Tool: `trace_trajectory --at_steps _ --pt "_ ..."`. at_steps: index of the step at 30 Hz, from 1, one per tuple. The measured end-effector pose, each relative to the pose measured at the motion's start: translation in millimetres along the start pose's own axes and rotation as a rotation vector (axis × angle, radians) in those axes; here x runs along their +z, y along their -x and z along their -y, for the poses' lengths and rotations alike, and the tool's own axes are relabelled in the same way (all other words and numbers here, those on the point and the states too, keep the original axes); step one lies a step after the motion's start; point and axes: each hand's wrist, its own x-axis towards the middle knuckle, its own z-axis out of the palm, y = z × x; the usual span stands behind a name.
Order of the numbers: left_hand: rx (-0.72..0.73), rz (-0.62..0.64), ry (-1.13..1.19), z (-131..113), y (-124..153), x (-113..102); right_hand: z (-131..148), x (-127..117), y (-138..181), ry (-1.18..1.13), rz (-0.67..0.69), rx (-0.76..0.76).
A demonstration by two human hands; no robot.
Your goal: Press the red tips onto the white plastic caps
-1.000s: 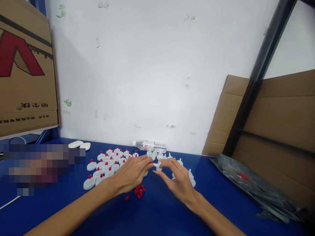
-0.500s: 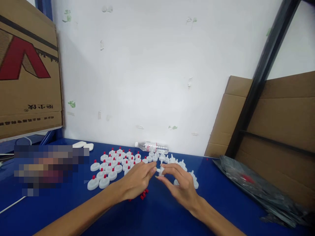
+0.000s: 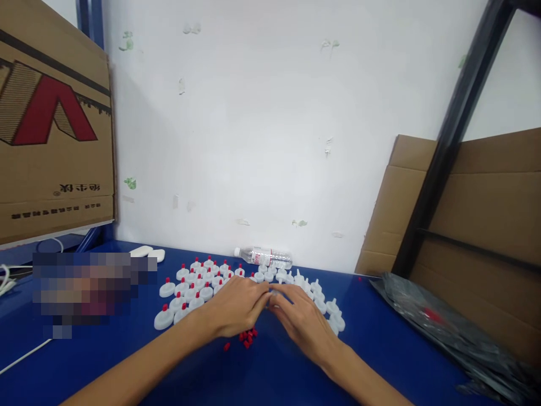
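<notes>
One white nozzle cap [image 3: 274, 292] seems to show as a pale sliver at the lower middle of the frame; the right hand [image 3: 301, 317] appears to pinch it, its direction too hidden to tell; the left hand [image 3: 242, 306] presses thumb and forefinger together, on what I cannot tell; lower left, red-tipped caps [image 3: 206, 293] stand nozzle-up on the bench [image 3: 279, 372], axes vertical; they look light, stiff, slick, best held by the rim.
</notes>
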Motion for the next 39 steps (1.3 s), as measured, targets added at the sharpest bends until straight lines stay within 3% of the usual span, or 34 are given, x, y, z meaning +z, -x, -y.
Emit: trace_trajectory --at_steps 4,10,14,18,22,24,30,34,39 --pt "-0.032 -0.007 -0.102 15 -3 -6 -3 3 0 0.006 0.154 0.106" --pt "-0.153 -0.001 -0.122 43 -1 -22 -7 3 6 0.065 0.255 0.243" --pt "-0.195 0.127 0.01 47 4 -37 -5 8 8 0.092 0.3 0.207" --pt "-0.298 0.333 0.176 44 8 -55 -2 9 8 0.107 0.386 0.171" --pt "-0.343 0.331 0.125 44 13 -67 1 4 6 0.094 0.397 0.176" --pt "-0.378 0.346 0.095 45 16 -68 1 0 2 0.107 0.355 0.194" --pt "-0.562 0.552 0.225 47 24 -56 -15 -1 -2 0.235 0.264 0.266" --pt "-0.652 0.627 0.168 42 24 -53 -30 8 2 0.339 0.33 0.283" --pt "-0.666 0.732 0.081 41 22 -47 -35 19 2 0.366 0.436 0.301"
